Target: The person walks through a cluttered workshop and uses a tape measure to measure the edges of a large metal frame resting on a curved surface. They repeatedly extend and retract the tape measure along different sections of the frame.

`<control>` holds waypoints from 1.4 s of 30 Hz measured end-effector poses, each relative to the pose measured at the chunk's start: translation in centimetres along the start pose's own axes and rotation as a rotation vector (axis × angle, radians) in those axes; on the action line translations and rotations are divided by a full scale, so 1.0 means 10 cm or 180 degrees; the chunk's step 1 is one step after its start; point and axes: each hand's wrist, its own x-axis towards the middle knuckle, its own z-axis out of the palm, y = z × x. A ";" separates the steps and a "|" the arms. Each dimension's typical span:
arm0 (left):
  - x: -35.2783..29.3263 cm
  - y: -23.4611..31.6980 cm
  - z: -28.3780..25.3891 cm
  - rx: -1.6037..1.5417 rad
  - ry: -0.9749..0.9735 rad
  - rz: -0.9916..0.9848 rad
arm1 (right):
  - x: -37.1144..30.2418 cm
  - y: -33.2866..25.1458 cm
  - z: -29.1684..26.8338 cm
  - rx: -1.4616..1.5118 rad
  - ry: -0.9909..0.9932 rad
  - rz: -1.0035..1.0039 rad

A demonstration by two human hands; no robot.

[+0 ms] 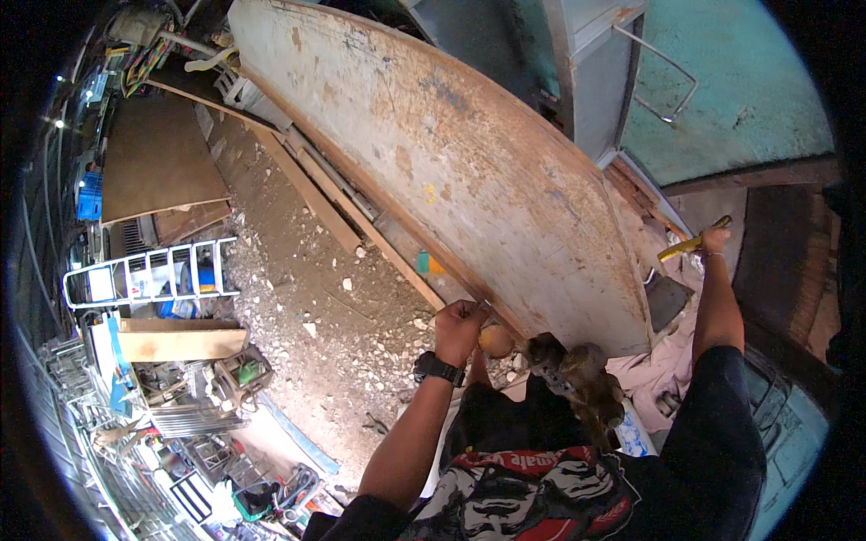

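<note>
My left hand (458, 328), with a black watch on the wrist, is closed at the lower edge of a large worn panel (433, 153). Its fingertips are pressed together near the panel's brown wooden edge strip (505, 317); whatever is between them is too small to name. Out to the right, beyond the panel's near corner, my right hand (715, 238) grips a long yellow tool (683, 248) with a dark end. The kind of this tool is unclear. The panel stands on its long side, its pale paint flaking.
Long wooden planks (311, 191) lie along the panel's left over rubble-strewn ground (307, 279). An aluminium ladder (153, 275) and metal clutter lie farther left. A pinkish cloth (663, 365) is near my right side. Behind the panel is a teal surface (731, 99) with a metal handle (677, 113).
</note>
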 end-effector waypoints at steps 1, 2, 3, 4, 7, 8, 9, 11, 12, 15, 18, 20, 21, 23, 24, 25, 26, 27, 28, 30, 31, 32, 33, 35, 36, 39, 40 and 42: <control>0.18 -0.14 -0.07 -0.0481 -0.0326 0.0090 | 0.32 0.39 -0.48 -0.0805 0.0791 -0.0874; 0.01 -0.16 0.00 -0.0246 0.0086 -0.0029 | -0.07 -0.17 0.25 0.0050 -0.0100 -0.0226; -0.11 -0.13 0.11 -0.0023 0.0351 -0.0057 | -0.48 -0.63 0.50 0.0768 -0.0808 0.0643; -0.28 -0.20 0.16 -0.0001 0.0715 -0.0134 | -0.82 -1.62 0.47 0.1160 -0.1496 0.1306; -0.19 -0.06 0.07 -0.0052 0.0384 -0.0003 | -0.54 -1.13 0.13 0.0665 -0.0914 0.1033; -0.17 -0.07 0.05 0.0013 0.0347 0.0005 | -0.51 -1.10 0.11 0.0633 -0.0821 0.1016; -0.14 -0.09 0.04 0.0086 0.0323 0.0010 | -0.50 -1.06 0.11 0.0771 -0.0758 0.1142; -0.11 -0.17 0.02 0.0137 0.0289 0.0108 | -0.45 -0.98 0.15 0.0697 -0.0615 0.1016; -0.08 -0.23 -0.01 0.0079 0.0238 0.0222 | -0.33 -0.82 0.18 0.0464 -0.0480 0.0753; -0.08 -0.24 -0.01 0.0235 0.0318 0.0251 | -0.30 -0.76 0.25 0.0248 -0.0420 0.0483; -0.08 -0.13 -0.01 0.0297 0.0301 0.0240 | -0.34 -0.76 0.24 0.0226 -0.0382 0.0468; -0.08 -0.12 0.00 0.0262 0.0324 0.0264 | -0.39 -0.84 0.17 0.0341 -0.0455 0.0587; -0.07 -0.13 0.02 0.0247 0.0373 0.0274 | -0.44 -0.91 0.12 0.0464 -0.0554 0.0715; -0.09 -0.18 0.05 0.0230 0.0505 0.0193 | -0.61 -1.25 0.04 0.0721 -0.0843 0.0947; -0.09 -0.21 0.06 0.0215 0.0530 0.0131 | -0.68 -1.39 -0.02 0.0839 -0.0970 0.1065; -0.08 -0.17 0.05 0.0190 0.0496 0.0097 | -0.67 -1.35 -0.08 0.0945 -0.1034 0.1199; -0.08 -0.13 0.05 0.0298 0.0481 0.0064 | -0.64 -1.32 -0.12 0.0885 -0.1064 0.1253; -0.08 -0.08 0.04 0.0410 0.0473 0.0028 | -0.61 -1.29 -0.14 0.0828 -0.1101 0.1307; -0.10 -0.04 0.04 0.0527 0.0497 -0.0022 | -0.61 -1.32 -0.14 0.0778 -0.1172 0.1352; -0.09 -0.08 0.04 0.0497 0.0539 0.0006 | -0.63 -1.36 -0.11 0.0837 -0.1202 0.1342; -0.08 -0.09 0.04 0.0481 0.0537 0.0027 | -0.61 -1.31 -0.10 0.0859 -0.1195 0.1345; -0.07 -0.10 0.04 0.0436 0.0547 0.0054 | -0.59 -1.28 -0.08 0.0779 -0.1184 0.1357; -0.07 -0.10 0.05 0.0391 0.0558 0.0079 | -0.56 -1.25 -0.04 0.0699 -0.1175 0.1369; -0.06 -0.09 0.05 0.0320 0.0542 0.0101 | -0.46 -1.07 -0.02 0.0605 -0.1145 0.1343; -0.06 -0.07 0.05 0.0299 0.0532 0.0087 | -0.42 -0.99 -0.03 0.0593 -0.1146 0.1302; -0.06 -0.12 0.08 0.0246 0.0626 0.0015 | -0.55 -1.20 0.08 0.0692 -0.1179 0.1333; -0.06 -0.13 0.09 0.0227 0.0652 0.0004 | -0.61 -1.30 0.08 0.0744 -0.1165 0.1379; -0.03 -0.11 0.06 0.0147 0.0553 -0.0030 | -0.47 -1.01 0.00 0.0549 -0.0787 0.1117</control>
